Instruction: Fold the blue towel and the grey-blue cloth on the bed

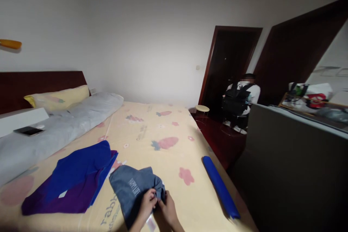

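A grey-blue cloth garment (pixel 127 181) with white "HAPPY LIFE" lettering lies on the bed in front of me. My left hand (pixel 148 202) pinches its right edge, fingers bent around the bunched fabric. Close beside it, my right hand (pixel 168 208) grips the same gathered edge with the thumb toward the left hand. A white label (pixel 150 223) shows just below the hands. To the left lies a flat pile of blue and purple cloth (pixel 78 174) with a small white tag. What the fingertips do inside the folds is partly hidden.
A long blue roll (pixel 220 187) lies along the bed's right edge. Grey bedding (pixel 81 119), a phone (pixel 28 130) and a pillow (pixel 62 98) are at the left. Beyond stand a stool (pixel 202 108) and a seated person (pixel 254 92); a dark panel (pixel 288 170) rises at right.
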### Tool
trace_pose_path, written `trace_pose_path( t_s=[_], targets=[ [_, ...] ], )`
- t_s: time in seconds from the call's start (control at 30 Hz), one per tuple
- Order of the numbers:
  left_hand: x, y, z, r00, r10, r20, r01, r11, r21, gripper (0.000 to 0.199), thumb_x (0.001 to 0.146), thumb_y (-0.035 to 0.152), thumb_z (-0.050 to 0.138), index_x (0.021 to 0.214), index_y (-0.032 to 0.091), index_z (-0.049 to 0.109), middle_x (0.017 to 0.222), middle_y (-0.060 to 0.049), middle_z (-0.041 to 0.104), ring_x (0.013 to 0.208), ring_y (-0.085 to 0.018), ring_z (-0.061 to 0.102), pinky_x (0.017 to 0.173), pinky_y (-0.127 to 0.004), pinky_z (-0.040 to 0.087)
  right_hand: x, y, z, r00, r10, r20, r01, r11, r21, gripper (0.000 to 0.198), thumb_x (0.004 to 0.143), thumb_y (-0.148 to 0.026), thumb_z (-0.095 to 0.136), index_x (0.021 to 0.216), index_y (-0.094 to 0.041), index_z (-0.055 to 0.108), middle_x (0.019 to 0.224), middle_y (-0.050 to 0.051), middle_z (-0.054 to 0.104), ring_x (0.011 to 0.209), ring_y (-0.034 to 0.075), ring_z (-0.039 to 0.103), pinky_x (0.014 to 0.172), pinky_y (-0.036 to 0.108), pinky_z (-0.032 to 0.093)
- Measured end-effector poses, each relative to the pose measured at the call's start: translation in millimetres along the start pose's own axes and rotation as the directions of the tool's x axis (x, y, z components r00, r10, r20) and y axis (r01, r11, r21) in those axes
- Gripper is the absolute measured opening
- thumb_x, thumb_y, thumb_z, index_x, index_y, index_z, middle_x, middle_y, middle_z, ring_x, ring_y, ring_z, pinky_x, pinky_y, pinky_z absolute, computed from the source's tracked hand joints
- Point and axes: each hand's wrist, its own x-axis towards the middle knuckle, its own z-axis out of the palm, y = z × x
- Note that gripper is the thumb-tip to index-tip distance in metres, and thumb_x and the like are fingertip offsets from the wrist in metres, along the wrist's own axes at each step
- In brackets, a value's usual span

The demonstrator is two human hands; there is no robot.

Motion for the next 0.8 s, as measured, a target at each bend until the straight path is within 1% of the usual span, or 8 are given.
trace_pose_path(
  t_s=[0.07,0.17,0.27,0.4,0.53,0.6,0.67,0.8],
  targets=[
    [3.2,5.3,-7.1,1.000,0.011,0.013,-0.011,0.999,-0.031,0.034,0.057,0.053,0.068,0.071,0.024,0.057,0.055,0.003,0.054,0.050,-0.017,0.055,0.047,-0.029,0.042,-2.3,-0.2,-4.3,1.000,-0.019,0.009,0.019,1.000,0.011,0.031,0.070,-0.052,0.057,0.077,-0.022,0.059,0.074,0.004,0.068,0.072,0.025,0.063,0.069,0.036,0.050],
    [11.0,24.4,-22.3,0.998,0.069,-0.015,-0.070,0.996,-0.050,0.027,0.068,0.048,0.061,0.079,0.024,0.058,0.070,0.000,0.060,0.068,-0.018,0.061,0.064,-0.030,0.049,3.6,-6.9,-16.4,0.999,-0.053,-0.002,0.053,0.998,0.030,0.023,0.070,-0.044,0.058,0.073,-0.021,0.059,0.068,0.002,0.067,0.067,0.022,0.062,0.064,0.033,0.049],
    [20.1,49.4,-38.4,0.988,0.143,-0.063,-0.145,0.989,-0.032,0.021,0.075,0.044,0.053,0.083,0.025,0.057,0.081,-0.001,0.061,0.084,-0.020,0.061,0.080,-0.032,0.048,19.9,-19.6,-39.0,0.990,-0.065,-0.129,0.069,0.997,0.027,0.023,0.072,-0.044,0.056,0.068,-0.022,0.053,0.061,0.000,0.060,0.058,0.019,0.057,0.057,0.031,0.046],
    [30.8,77.7,-49.6,0.969,0.233,-0.081,-0.232,0.972,0.018,0.018,0.080,0.043,0.048,0.085,0.026,0.053,0.088,-0.002,0.059,0.092,-0.021,0.058,0.088,-0.032,0.045,42.1,-43.4,-70.2,0.944,-0.114,-0.308,0.122,0.993,0.007,0.026,0.078,-0.047,0.053,0.086,-0.021,0.054,0.084,0.005,0.064,0.074,0.020,0.060,0.069,0.033,0.049],
    [34.8,89.6,-42.8,0.957,0.282,-0.060,-0.279,0.959,0.055,0.027,0.085,0.047,0.042,0.098,0.027,0.054,0.099,-0.004,0.061,0.103,-0.022,0.057,0.095,-0.032,0.042,42.9,-49.0,-68.2,0.914,-0.119,-0.387,0.123,0.992,-0.015,0.038,0.086,-0.050,0.045,0.108,-0.020,0.051,0.102,0.009,0.063,0.088,0.021,0.061,0.075,0.033,0.049],
    [32.1,88.8,-37.3,0.959,0.281,-0.034,-0.278,0.958,0.070,0.030,0.084,0.049,0.042,0.099,0.026,0.055,0.101,-0.005,0.062,0.104,-0.023,0.057,0.095,-0.032,0.043,33.0,-35.8,-54.4,0.932,-0.117,-0.344,0.107,0.993,-0.048,0.048,0.079,-0.052,0.055,0.114,-0.019,0.050,0.102,0.010,0.064,0.087,0.023,0.062,0.074,0.034,0.050],
    [26.3,84.3,-36.1,0.964,0.266,0.003,-0.266,0.960,0.087,0.029,0.082,0.048,0.046,0.095,0.025,0.058,0.099,-0.006,0.065,0.102,-0.023,0.059,0.094,-0.033,0.045,19.4,-14.9,-39.5,0.968,-0.104,-0.228,0.056,0.977,-0.205,0.054,0.070,-0.046,0.066,0.116,-0.019,0.053,0.103,0.009,0.066,0.091,0.025,0.064,0.077,0.035,0.050],
    [11.6,63.6,-61.2,0.972,0.212,0.097,-0.224,0.965,0.137,0.026,0.074,0.038,0.057,0.095,0.025,0.064,0.097,-0.005,0.069,0.097,-0.023,0.062,0.090,-0.033,0.048,-1.9,18.5,-29.3,0.997,-0.029,-0.070,-0.012,0.854,-0.520,0.038,0.063,-0.022,0.063,0.101,-0.020,0.063,0.098,0.008,0.070,0.095,0.028,0.065,0.084,0.036,0.047]
  ],
)
